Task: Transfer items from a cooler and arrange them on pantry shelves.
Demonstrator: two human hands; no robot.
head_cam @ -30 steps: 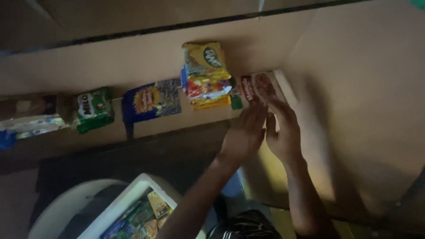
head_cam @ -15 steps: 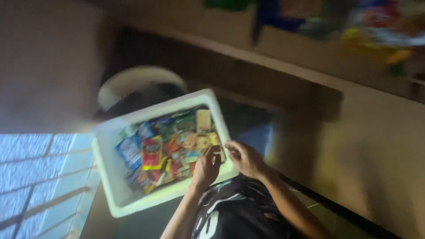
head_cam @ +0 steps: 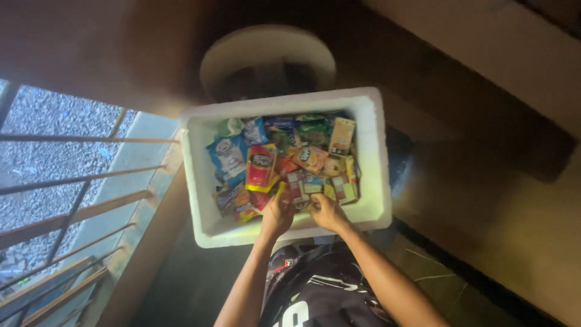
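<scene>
- Your left hand and right hand were both buried among the snack packets at the near edge of the white foam box; I couldn't tell what either gripped.
- Pressing down there could have tipped the box or cracked its wall, spilling packets.

A box full of packets; both hands, left beside right, reach in at its near edge. A railing lies left.
</scene>
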